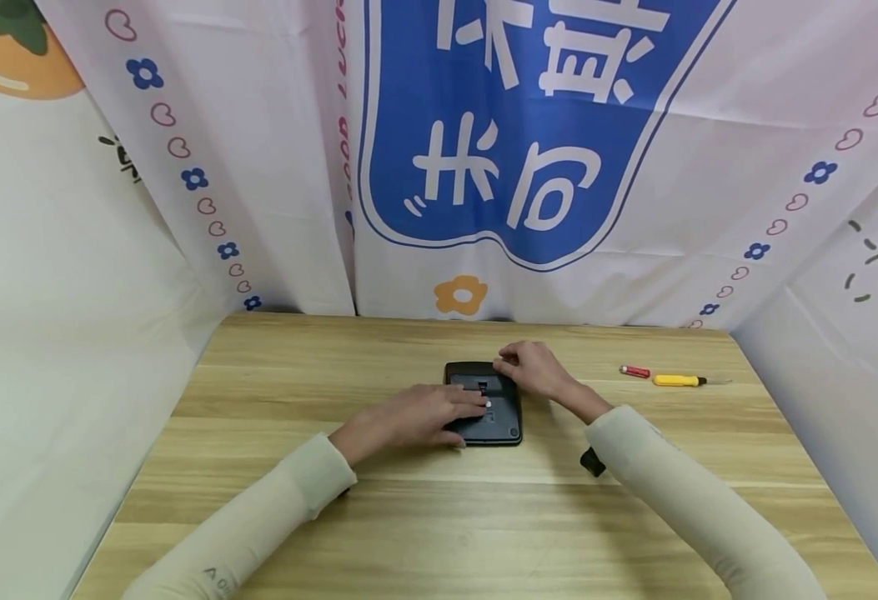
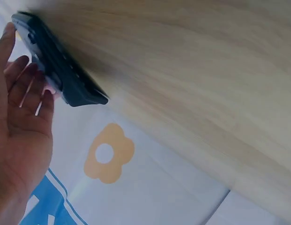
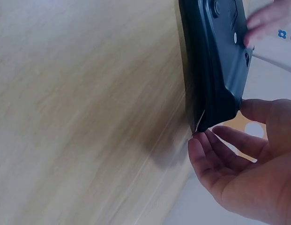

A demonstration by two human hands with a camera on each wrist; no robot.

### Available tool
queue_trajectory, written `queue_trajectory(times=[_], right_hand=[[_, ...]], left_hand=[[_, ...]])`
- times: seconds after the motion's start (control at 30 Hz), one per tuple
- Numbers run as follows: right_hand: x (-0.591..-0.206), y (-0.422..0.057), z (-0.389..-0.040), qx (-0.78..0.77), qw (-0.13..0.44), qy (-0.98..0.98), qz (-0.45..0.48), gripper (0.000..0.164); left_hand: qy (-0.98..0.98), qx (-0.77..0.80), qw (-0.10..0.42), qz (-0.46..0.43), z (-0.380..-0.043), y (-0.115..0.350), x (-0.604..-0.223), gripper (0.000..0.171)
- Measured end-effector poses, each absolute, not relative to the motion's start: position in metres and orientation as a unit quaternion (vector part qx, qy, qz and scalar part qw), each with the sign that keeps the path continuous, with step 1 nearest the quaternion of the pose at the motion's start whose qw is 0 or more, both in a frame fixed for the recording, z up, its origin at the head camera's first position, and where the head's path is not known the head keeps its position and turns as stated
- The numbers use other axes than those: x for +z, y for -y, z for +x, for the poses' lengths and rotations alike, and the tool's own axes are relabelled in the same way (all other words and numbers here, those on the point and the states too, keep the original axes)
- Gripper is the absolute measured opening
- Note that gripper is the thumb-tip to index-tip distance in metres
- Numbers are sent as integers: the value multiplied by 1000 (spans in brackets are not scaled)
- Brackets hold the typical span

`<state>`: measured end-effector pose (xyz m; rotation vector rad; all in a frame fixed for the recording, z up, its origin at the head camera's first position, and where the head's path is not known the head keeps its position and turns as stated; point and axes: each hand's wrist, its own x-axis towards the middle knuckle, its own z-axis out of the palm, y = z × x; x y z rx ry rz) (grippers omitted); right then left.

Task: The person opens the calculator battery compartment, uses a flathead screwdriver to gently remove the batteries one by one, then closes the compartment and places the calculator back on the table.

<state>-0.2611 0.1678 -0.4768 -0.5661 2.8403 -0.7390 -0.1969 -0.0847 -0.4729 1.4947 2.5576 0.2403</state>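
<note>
A black calculator (image 1: 500, 427) lies back side up on the wooden table, with a small recess and a white spot near its middle. My left hand (image 1: 427, 414) rests across its left part, fingers straight over the back and thumb near the front edge. At the far right corner, my right hand (image 1: 534, 369) pinches the thicker end. In the right wrist view the thumb of my right hand (image 3: 243, 173) lies on the back while the curled fingertips are at the lower edge. The left wrist view shows the calculator (image 2: 61, 70) from its side.
To the right lie a small red battery (image 1: 635, 372) and a yellow-handled screwdriver (image 1: 679, 380). A black item (image 1: 592, 461) shows beside the right sleeve; its kind is unclear. A printed curtain (image 1: 296, 250) hangs behind the far edge of the table (image 1: 446, 533).
</note>
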Motion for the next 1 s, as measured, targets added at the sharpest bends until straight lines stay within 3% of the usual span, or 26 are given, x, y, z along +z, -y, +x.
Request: queue_trajectory(times=[0.4,0.63,1.0], right_hand=[[-474,-166,-263,-233,82,-942,-226,25],[-472,-163,-263,-227,91,-943,-226,27],[-473,-160,-270,-242,143,-948,-150,35]], left_hand=[[-833,22,61,550,-195,94,-479,65],[-831,9,50,554,-195,95,-482,64],[-834,24,46,549,-196,94,-486,61]])
